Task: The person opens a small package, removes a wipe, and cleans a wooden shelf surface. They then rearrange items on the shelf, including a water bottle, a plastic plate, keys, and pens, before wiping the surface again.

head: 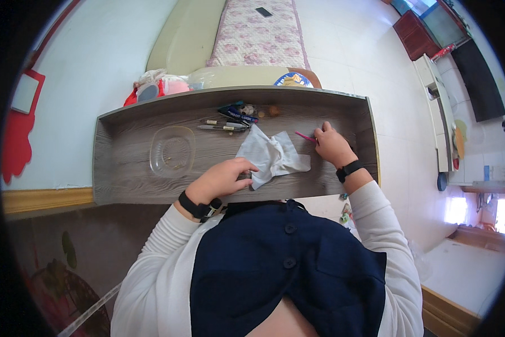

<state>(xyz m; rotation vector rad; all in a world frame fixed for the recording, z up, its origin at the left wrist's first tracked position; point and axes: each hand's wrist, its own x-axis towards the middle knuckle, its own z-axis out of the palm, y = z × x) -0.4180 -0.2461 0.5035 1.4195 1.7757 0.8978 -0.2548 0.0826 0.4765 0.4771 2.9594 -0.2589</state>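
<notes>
My right hand [331, 143] is closed around a thin pink item [305, 137], whose tip sticks out to the left; its kind is unclear. My left hand [225, 177] rests near the left edge of a crumpled white cloth or tissue [273, 153], thumb and fingers apart. Whether the fingertips touch the cloth cannot be told. Beyond the cloth lie several pens [223, 127] and a dark blue pouch-like item [237, 113] with lettering. A clear plastic container [172, 151] with small bits in it stands left of my left hand.
The grey wood-grain surface has a raised rim [231, 92] at its far side. Small brown round things [273, 110] lie near that rim. Behind it are a red and white bundle [155, 86], a round blue item [293, 79] and a floral cover [256, 38] bearing a phone [263, 12].
</notes>
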